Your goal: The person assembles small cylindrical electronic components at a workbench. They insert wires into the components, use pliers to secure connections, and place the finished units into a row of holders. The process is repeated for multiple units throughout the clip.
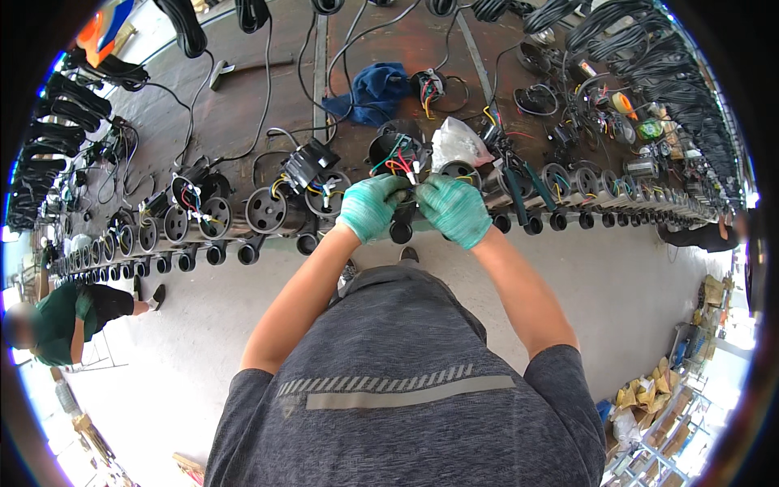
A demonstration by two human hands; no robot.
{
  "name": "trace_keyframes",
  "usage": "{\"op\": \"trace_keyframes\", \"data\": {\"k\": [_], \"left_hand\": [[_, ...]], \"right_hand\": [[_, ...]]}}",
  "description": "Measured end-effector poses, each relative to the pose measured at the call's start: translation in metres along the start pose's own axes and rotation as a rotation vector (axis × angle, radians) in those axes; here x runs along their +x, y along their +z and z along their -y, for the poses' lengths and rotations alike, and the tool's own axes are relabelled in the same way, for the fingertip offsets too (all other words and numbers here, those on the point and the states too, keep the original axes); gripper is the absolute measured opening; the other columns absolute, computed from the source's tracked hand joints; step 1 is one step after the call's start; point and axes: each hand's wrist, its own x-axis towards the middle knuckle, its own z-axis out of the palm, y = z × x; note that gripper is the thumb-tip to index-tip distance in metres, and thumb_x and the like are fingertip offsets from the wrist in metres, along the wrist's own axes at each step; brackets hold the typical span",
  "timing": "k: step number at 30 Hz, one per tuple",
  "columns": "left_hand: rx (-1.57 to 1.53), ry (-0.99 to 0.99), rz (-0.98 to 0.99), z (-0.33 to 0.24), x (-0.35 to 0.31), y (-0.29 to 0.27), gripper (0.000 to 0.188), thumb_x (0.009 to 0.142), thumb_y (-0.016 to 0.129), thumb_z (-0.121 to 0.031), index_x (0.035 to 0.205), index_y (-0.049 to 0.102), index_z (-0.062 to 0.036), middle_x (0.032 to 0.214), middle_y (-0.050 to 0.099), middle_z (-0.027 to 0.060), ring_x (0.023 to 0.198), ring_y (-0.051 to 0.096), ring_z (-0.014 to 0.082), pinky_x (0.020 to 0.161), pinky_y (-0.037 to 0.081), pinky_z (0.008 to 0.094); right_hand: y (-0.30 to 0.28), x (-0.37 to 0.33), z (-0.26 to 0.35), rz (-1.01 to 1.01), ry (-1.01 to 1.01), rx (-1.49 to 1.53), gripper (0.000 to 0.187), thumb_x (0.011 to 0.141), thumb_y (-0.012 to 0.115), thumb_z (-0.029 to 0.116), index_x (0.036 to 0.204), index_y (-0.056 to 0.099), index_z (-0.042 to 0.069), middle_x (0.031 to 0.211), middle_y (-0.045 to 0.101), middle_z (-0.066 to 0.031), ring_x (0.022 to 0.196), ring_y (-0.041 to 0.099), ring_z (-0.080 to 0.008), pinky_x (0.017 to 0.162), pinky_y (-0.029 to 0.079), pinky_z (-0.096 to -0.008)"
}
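Note:
At the table's front edge, my left hand (369, 208) and my right hand (456, 211), both in green gloves, meet with fingers pinched. They hold coloured wires (398, 162) that come out of a black round housing (385, 146); the fingertips partly hide the wire ends. A small white connector (411, 177) shows just above my fingertips. Right beside my right hand lie a clear plastic bag (456, 144) of small pale parts and a hand tool with long dark-green handles (527, 188). To the left of my left hand sits a black motor-like unit (308, 165) with loose wires.
Rows of black round housings (266, 209) line the table edge both ways. Behind them are a blue cloth (380, 91), a hammer (243, 70) and trailing cables. Coiled black cables (633, 49) crowd the far side. Another person (61, 325) is at the left, one more at far right.

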Motion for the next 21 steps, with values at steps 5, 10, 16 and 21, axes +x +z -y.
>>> {"op": "trace_keyframes", "data": {"k": [5,10,16,21], "left_hand": [[0.031,-0.016,-0.054,0.000,0.000,0.006,0.021,0.096,0.070,-0.021,0.113,0.077,-0.0111,0.103,0.075,0.0127,0.093,0.073,0.0377,0.080,0.057,0.0454],[-0.021,-0.046,-0.064,0.003,-0.002,0.006,0.021,0.096,0.070,-0.024,0.112,0.078,-0.0127,0.102,0.075,0.0118,0.093,0.072,0.0374,0.080,0.057,0.0457],[-0.016,-0.027,-0.014,0.000,0.004,0.002,0.022,0.096,0.071,-0.025,0.111,0.078,-0.0119,0.102,0.076,0.0127,0.092,0.073,0.0377,0.079,0.057,0.0455],[-0.056,-0.002,-0.088,0.003,0.002,0.001,0.019,0.093,0.076,-0.020,0.107,0.078,-0.0077,0.095,0.076,0.0163,0.086,0.073,0.0392,0.074,0.058,0.0448]], "right_hand": [[-0.010,0.020,0.015,0.097,0.582,0.421,0.020,0.088,0.072,0.017,0.105,0.074,0.007,0.092,0.072,-0.0190,0.083,0.071,-0.0400,0.075,0.058,-0.0456],[-0.044,0.051,-0.036,0.213,0.665,0.348,0.025,0.093,0.067,0.012,0.115,0.075,0.003,0.100,0.076,-0.0224,0.088,0.074,-0.0369,0.080,0.058,-0.0413],[0.036,0.073,-0.164,0.922,0.787,-0.170,0.034,0.087,0.074,0.025,0.116,0.078,0.007,0.114,0.077,-0.0191,0.099,0.076,-0.0363,0.085,0.060,-0.0431],[0.071,0.091,-0.171,1.399,0.700,0.113,0.049,0.083,0.081,0.041,0.116,0.079,0.006,0.116,0.079,-0.0146,0.096,0.077,-0.0314,0.085,0.062,-0.0451]]}}
